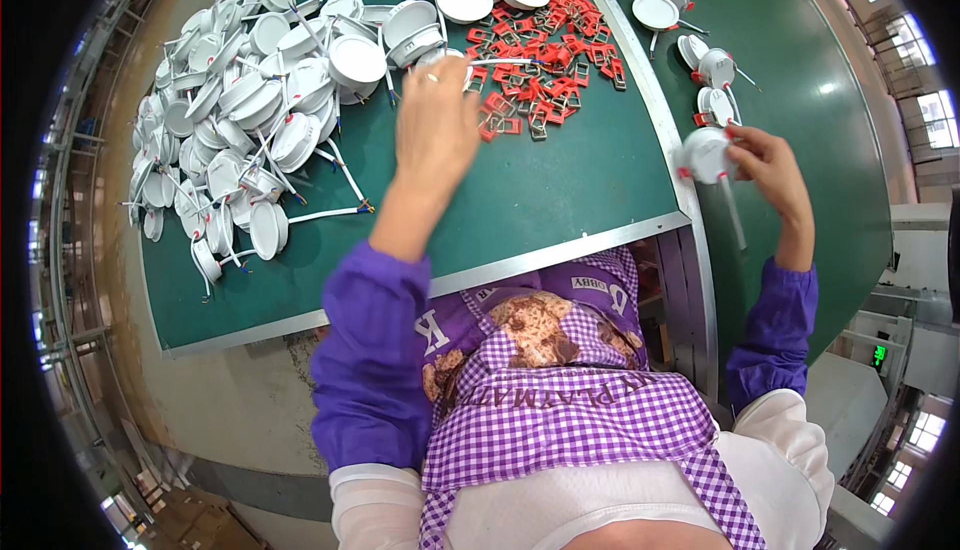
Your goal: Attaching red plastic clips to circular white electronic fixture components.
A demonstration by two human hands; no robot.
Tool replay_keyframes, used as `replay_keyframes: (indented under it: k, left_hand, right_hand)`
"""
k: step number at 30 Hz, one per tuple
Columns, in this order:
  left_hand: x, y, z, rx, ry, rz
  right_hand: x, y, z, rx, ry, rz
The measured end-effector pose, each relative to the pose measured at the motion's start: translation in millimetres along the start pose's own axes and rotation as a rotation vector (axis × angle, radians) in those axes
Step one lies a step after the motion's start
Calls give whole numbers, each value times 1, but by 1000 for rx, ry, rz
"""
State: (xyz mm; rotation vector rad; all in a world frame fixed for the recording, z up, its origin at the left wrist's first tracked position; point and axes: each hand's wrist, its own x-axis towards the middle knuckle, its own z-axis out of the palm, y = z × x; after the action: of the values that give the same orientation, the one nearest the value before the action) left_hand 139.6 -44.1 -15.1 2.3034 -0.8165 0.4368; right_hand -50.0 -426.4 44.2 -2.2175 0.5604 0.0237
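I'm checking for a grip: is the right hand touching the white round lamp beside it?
Touching: the head view shows the right hand pinching the white round lamp at its edge.

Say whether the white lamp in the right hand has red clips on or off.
On: a red clip shows at the left rim of the white lamp, with more red beside the right hand.

1. A factory workshop.
2. Left: piled white lamps (252,102) on a green surface (560,190).
3. Upper centre: heaped red clips (548,53).
4. Right: a second surface (810,80), lamps spaced in a row.
5. Far right: windows (937,120).
6. Lower left corner: cartons (190,523).
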Motion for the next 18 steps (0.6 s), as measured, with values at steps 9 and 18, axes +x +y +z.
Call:
replay_keyframes:
  k: [9, 18]
  left_hand:
    - [25, -43, 13, 331, -211, 106]
    - [-3, -29, -15, 284, -297, 55]
  right_hand:
    - [-8, -80, 96, 22, 160, -435]
    - [29, -123, 222, -314, 87, -900]
